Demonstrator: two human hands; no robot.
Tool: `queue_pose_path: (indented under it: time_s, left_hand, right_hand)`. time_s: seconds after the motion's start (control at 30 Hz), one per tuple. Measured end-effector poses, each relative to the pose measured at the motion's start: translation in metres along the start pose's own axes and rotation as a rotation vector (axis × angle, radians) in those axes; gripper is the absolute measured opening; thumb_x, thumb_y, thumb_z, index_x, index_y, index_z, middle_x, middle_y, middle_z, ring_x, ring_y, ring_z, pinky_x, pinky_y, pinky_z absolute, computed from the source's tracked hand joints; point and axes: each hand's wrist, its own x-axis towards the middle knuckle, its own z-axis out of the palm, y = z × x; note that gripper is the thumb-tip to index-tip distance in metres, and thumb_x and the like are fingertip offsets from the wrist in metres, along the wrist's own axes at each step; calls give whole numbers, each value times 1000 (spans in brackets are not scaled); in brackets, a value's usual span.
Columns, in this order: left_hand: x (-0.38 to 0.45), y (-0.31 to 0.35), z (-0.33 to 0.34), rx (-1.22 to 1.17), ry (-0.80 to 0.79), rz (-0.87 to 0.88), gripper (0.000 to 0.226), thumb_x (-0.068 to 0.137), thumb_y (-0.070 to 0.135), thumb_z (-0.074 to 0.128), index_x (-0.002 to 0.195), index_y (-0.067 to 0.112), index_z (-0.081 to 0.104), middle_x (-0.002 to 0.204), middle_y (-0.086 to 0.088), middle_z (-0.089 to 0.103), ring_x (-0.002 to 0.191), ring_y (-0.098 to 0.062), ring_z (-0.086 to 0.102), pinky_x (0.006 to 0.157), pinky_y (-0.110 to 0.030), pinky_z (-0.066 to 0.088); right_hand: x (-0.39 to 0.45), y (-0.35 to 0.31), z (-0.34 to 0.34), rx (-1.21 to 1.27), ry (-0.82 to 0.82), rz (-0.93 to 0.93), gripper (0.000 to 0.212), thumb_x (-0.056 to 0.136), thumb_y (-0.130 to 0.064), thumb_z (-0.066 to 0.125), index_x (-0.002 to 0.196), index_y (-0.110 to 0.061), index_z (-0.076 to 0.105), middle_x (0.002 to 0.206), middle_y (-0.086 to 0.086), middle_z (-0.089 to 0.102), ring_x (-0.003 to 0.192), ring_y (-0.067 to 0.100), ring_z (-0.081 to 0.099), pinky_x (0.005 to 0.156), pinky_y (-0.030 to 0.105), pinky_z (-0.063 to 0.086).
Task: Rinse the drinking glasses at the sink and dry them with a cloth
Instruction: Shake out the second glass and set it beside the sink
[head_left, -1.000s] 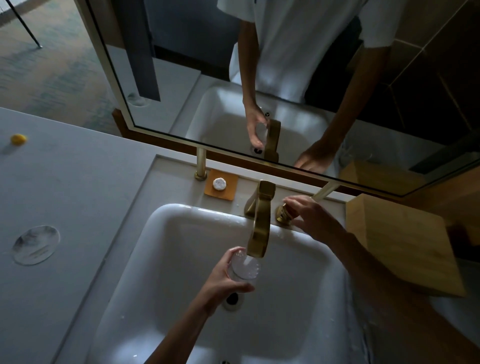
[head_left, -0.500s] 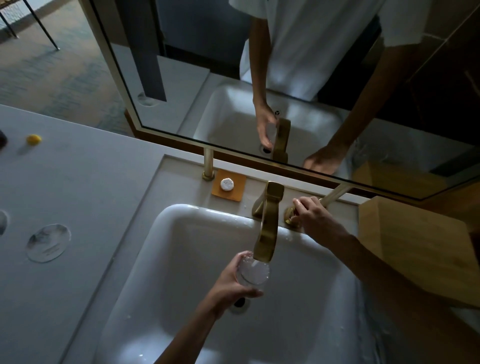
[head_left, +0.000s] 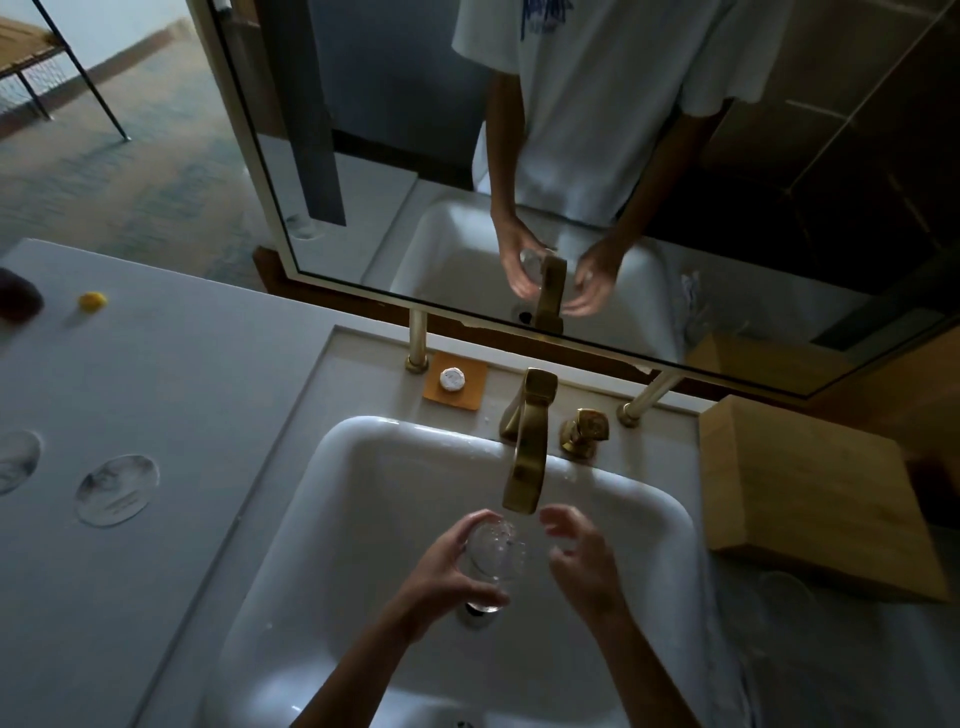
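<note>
My left hand (head_left: 441, 569) grips a clear drinking glass (head_left: 493, 556) over the white sink (head_left: 363, 467), just below the spout of the brass tap (head_left: 527, 457). My right hand (head_left: 582, 556) hovers beside the glass with fingers loosely curled and holds nothing. The brass tap handle (head_left: 584, 431) stands free behind the basin. Two more glasses (head_left: 117, 488) stand on the grey counter to the left, one cut off at the frame edge (head_left: 15, 460).
A wooden box (head_left: 810, 499) sits right of the sink with a white cloth (head_left: 769, 649) lying below it. An orange dish with a small soap (head_left: 454, 379) stands behind the basin. A yellow object (head_left: 92, 300) lies far left. The mirror (head_left: 571, 156) rises behind.
My right hand has left the tap handle and come down beside the glass. The glass has tilted and dropped slightly under the spout.
</note>
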Motion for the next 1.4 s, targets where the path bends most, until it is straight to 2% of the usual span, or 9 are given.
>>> queue_pose_path:
  time_s: [0.07, 0.17, 0.27, 0.37, 0.53, 0.83, 1.03, 1.27, 1.4]
  left_hand:
    - [-7, 1, -1, -10, -26, 14, 90, 50, 4, 92, 131, 20, 56, 133, -7, 63, 124, -22, 61, 107, -45, 50]
    - [-19, 0, -2, -43, -71, 34, 88, 56, -6, 86, 134, 14, 51, 135, -15, 61, 119, -21, 63, 98, -40, 55]
    - [-32, 1, -5, -34, -127, 56, 85, 67, -11, 81, 141, 12, 45, 142, -17, 55, 128, -25, 58, 96, -38, 54]
    - [-43, 2, -11, -11, -166, 72, 83, 73, -9, 79, 144, 17, 46, 146, -6, 55, 137, -20, 51, 99, -35, 52]
    - [-58, 6, -11, -8, -196, 97, 81, 72, -5, 81, 143, 18, 50, 144, -6, 59, 133, -19, 55, 95, -38, 54]
    - [-66, 10, -8, 87, -7, 210, 83, 61, -4, 85, 131, 32, 60, 134, 9, 67, 132, -10, 56, 111, -45, 46]
    - [-69, 18, -7, 128, 36, 245, 84, 60, 3, 90, 133, 32, 61, 134, 10, 66, 131, -8, 56, 114, -45, 44]
    - [-73, 26, -6, 173, 24, 250, 81, 49, 27, 91, 121, 54, 63, 131, 21, 66, 128, 1, 57, 113, -40, 45]
    - [-74, 25, -8, 181, 7, 231, 83, 49, 27, 92, 122, 52, 62, 132, 21, 65, 129, 1, 55, 113, -39, 45]
  right_hand:
    - [-28, 3, 13, 276, -241, 110, 59, 66, 6, 61, 121, -13, 57, 120, 8, 67, 109, 23, 65, 76, 20, 53]
    - [-55, 6, 24, 406, -339, 81, 72, 67, -4, 80, 133, -11, 52, 123, 6, 69, 113, 16, 66, 79, 27, 56]
    - [-69, -2, 21, 437, -303, 28, 70, 70, -22, 88, 132, -19, 57, 123, 3, 70, 117, 19, 65, 90, 35, 56]
    - [-81, -9, 15, 408, -286, -10, 64, 73, -23, 87, 131, -21, 60, 123, 3, 70, 118, 22, 65, 99, 45, 53]
    - [-100, -18, 3, 350, -307, -54, 59, 79, -33, 81, 133, -26, 57, 129, 2, 67, 124, 20, 60, 104, 44, 48]
    - [-101, -27, 2, 382, -207, -47, 79, 67, -12, 88, 137, -20, 54, 136, -5, 62, 129, 12, 56, 110, 49, 43]
    - [-100, -38, 4, 377, -193, -81, 76, 72, -19, 86, 139, -19, 51, 136, 2, 61, 131, 17, 53, 110, 50, 43]
    - [-95, -35, 6, 355, -169, -89, 70, 71, -18, 87, 133, -23, 57, 130, -1, 66, 126, 15, 58, 107, 45, 48]
    - [-92, -32, 5, 344, -206, -82, 73, 67, -19, 89, 133, -25, 57, 131, -3, 65, 128, 11, 56, 107, 44, 47]
